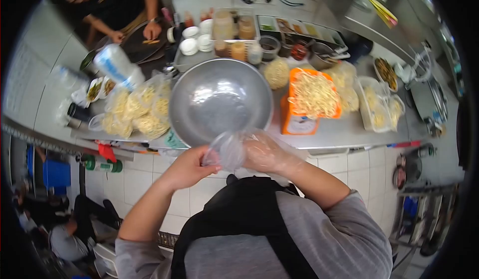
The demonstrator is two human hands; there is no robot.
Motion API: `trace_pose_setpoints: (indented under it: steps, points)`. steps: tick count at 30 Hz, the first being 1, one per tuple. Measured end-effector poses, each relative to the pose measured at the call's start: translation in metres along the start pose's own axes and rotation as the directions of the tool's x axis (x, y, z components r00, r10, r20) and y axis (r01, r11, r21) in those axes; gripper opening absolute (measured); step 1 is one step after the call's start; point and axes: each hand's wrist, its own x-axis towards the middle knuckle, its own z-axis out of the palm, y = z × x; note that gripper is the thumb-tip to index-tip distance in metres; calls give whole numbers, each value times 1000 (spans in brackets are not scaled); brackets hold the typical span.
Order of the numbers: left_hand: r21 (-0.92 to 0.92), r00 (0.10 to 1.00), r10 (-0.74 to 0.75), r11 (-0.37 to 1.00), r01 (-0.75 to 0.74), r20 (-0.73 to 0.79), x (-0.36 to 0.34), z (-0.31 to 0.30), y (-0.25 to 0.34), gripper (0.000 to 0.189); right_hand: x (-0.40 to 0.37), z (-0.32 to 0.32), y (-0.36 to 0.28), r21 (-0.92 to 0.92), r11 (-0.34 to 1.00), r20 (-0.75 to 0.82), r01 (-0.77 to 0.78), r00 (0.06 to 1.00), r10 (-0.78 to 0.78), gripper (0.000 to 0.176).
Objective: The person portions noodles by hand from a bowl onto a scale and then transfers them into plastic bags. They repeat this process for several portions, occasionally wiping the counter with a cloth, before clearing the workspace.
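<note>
In front of my body, just below the near rim of a large metal bowl (219,97), my left hand (192,166) pinches a clear plastic bag (227,150). My right hand (264,154) is inside the clear plastic, its fingers partly hidden by the film. Noodles (313,94) lie heaped on an orange scale (301,124) to the right of the bowl. Bags of noodles (134,107) are piled on the left of it. A round bundle of noodles (277,74) rests between bowl and scale.
Sauce containers (234,25) and small white cups (189,46) stand behind the bowl. A white basket (368,122) of bagged noodles is at the right. Across the counter, another person's hands (151,31) are over a dark round surface. The steel counter edge (344,143) runs before me.
</note>
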Motion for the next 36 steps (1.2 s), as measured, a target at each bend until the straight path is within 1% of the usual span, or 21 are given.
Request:
trace_pose_setpoints:
  steps: [2,3,5,6,7,11,13,15,17,19,20,21,23,24,25,27,29,32,33,34,36]
  points:
    - [-18,998,-53,998,52,-32,-3,19,-6,29,-4,5,19,-207,973,-61,-98,994,87,50]
    - [-130,963,-37,991,2,-268,-5,21,-7,28,-12,-1,12,-206,972,-71,-109,993,96,50]
    - [-221,875,-52,973,-63,-482,-7,37,-7,27,-31,-14,-12,-300,942,-452,-150,892,-2,55]
    - [219,787,190,973,-72,-586,-11,49,-9,29,-40,-6,-15,-286,945,-457,-159,890,11,55]
    - [615,689,456,788,-19,-564,-14,63,-6,31,-49,3,-17,-92,993,-512,-78,859,20,54]
    - [417,747,478,860,-293,-463,-14,151,6,13,-79,45,4,310,917,-644,253,765,6,48]
    - [270,798,319,941,-203,-512,-13,177,11,12,-99,50,24,382,902,-657,200,745,113,33]
    - [380,782,319,918,-114,-536,-8,187,-4,10,-122,63,39,839,514,-417,179,819,395,24]
    - [373,795,292,923,-89,-532,1,178,-45,9,-144,64,19,945,311,-206,103,925,319,26]
    - [-202,711,174,889,-412,-681,16,185,-42,28,-175,14,-26,577,813,-60,77,997,-53,32]
    - [-586,866,-63,761,-279,-495,8,197,-15,49,-176,27,-13,614,777,-271,138,962,43,33]
    - [-588,868,-64,760,-277,-492,-2,212,8,49,-177,37,12,613,778,-271,134,962,47,33]
    - [-799,990,126,587,-131,-70,-21,235,36,35,-179,45,58,828,280,-560,486,678,477,41]
    - [-800,989,131,584,-137,-74,-18,228,34,35,-183,41,54,827,283,-560,485,681,472,41]
    - [-205,960,278,940,-273,-2,-12,213,28,28,-188,34,44,863,245,-506,442,762,405,48]
    - [636,867,493,693,-340,-74,9,187,14,17,-196,13,13,894,211,-445,395,833,328,54]
    - [769,714,652,584,-259,-255,25,168,16,13,-199,-14,-19,941,338,-30,-13,992,121,59]
    - [807,765,568,580,-110,-304,33,140,54,19,-165,-56,35,468,861,-554,199,825,110,76]
    - [785,770,542,614,-88,-337,38,129,69,17,-150,-75,57,131,991,-655,29,753,65,83]
    - [761,774,515,646,-67,-368,48,117,78,15,-134,-90,76,-206,961,-728,-185,685,-25,92]
    - [783,768,533,618,-69,-354,78,87,87,12,-102,-95,109,-272,876,-684,-398,720,115,97]
